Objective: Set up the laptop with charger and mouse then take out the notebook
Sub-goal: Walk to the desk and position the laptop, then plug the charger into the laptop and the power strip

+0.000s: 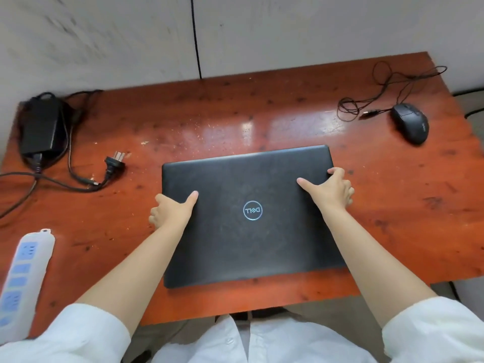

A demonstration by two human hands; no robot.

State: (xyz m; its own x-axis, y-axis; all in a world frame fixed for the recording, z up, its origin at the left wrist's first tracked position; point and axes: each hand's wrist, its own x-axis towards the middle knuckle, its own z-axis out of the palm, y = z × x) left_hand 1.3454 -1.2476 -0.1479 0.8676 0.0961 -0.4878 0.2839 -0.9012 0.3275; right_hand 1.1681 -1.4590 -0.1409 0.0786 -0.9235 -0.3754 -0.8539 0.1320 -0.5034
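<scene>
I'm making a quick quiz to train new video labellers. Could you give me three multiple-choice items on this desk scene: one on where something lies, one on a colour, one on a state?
1. Where does the mouse lie on the table?
A. far right corner
B. near left corner
C. on the laptop

2. What colour is the power strip?
A. black
B. white with blue sockets
C. red

3. What state is the laptop in?
A. open, screen lit
B. open, screen dark
C. closed, lid down

Answers:
1 A, the mouse sits far right with its cable coiled beside it.
2 B, the strip at the near left edge is white with blue sockets.
3 C, the lid with its logo faces up, while the left hand and right hand grip its two sides.
</scene>
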